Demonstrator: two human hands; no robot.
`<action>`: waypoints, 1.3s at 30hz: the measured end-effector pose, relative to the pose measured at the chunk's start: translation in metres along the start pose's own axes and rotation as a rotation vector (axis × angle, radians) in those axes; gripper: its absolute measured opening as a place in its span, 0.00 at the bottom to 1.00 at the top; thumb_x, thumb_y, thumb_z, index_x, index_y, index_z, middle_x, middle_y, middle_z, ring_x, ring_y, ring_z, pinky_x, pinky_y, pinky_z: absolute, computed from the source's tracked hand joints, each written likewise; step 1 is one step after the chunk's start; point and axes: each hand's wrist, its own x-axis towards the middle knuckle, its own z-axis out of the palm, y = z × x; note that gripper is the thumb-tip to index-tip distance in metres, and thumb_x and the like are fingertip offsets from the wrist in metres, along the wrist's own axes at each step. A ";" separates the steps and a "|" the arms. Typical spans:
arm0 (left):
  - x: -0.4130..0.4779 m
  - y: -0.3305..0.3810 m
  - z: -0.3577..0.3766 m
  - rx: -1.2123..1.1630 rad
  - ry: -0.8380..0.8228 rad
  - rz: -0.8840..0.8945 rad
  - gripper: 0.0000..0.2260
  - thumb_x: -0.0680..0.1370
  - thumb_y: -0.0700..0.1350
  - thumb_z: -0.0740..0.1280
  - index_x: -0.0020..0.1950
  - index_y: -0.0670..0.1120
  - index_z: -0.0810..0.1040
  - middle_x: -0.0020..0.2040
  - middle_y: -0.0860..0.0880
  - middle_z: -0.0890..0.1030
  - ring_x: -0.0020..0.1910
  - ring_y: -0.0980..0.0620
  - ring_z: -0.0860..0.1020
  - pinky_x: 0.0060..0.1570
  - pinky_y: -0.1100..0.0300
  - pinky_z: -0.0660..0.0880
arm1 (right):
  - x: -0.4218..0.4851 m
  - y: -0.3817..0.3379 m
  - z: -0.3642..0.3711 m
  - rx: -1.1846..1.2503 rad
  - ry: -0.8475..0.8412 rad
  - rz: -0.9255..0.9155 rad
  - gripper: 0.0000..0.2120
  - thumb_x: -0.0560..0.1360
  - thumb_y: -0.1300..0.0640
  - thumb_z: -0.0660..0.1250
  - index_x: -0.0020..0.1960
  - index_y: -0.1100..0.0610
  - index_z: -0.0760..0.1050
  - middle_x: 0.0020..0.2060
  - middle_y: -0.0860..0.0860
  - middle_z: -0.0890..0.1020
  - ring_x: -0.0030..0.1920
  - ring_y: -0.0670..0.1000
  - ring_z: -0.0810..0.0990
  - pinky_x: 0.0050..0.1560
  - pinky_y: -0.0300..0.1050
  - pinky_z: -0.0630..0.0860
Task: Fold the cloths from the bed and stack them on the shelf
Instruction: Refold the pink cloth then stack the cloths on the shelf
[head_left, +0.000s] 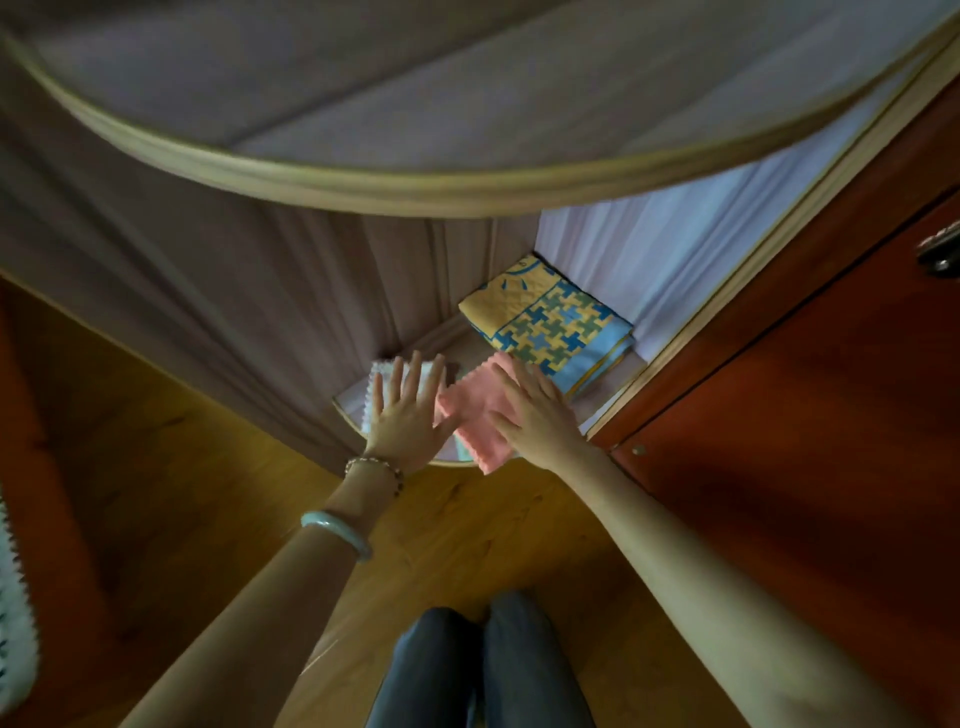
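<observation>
Both hands lay flat w/ fingers spread wide, gripping nothing: left hand (410, 415) on white cloth (378, 375), right hand (535, 415) on pink cloth (475, 410), lower shelf (605, 402).

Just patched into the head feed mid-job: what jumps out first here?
Both hands lie flat and open on the low shelf: the left hand on a white cloth, the right hand on a pink cloth. Behind them, in the shelf's back right corner, sits a folded yellow-and-blue patterned quilt.
</observation>
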 end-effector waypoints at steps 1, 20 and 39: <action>-0.014 -0.006 -0.018 -0.073 0.013 -0.044 0.36 0.76 0.67 0.53 0.78 0.53 0.44 0.79 0.46 0.46 0.78 0.44 0.44 0.74 0.45 0.41 | -0.009 -0.020 -0.016 0.050 0.010 -0.023 0.31 0.80 0.41 0.52 0.78 0.50 0.47 0.78 0.52 0.48 0.77 0.55 0.44 0.75 0.55 0.43; -0.351 -0.015 -0.246 -1.210 0.836 -0.561 0.45 0.64 0.69 0.71 0.74 0.69 0.48 0.77 0.53 0.56 0.74 0.58 0.60 0.72 0.49 0.62 | -0.130 -0.306 -0.159 0.999 -0.672 -0.591 0.34 0.71 0.46 0.70 0.71 0.32 0.57 0.72 0.50 0.67 0.65 0.46 0.75 0.64 0.52 0.74; -0.751 -0.055 -0.251 -1.162 1.931 -0.613 0.37 0.72 0.33 0.61 0.76 0.58 0.56 0.71 0.48 0.68 0.71 0.49 0.69 0.63 0.52 0.73 | -0.371 -0.628 -0.034 0.931 -1.208 -1.113 0.40 0.65 0.58 0.77 0.70 0.38 0.62 0.66 0.47 0.73 0.64 0.47 0.76 0.62 0.57 0.75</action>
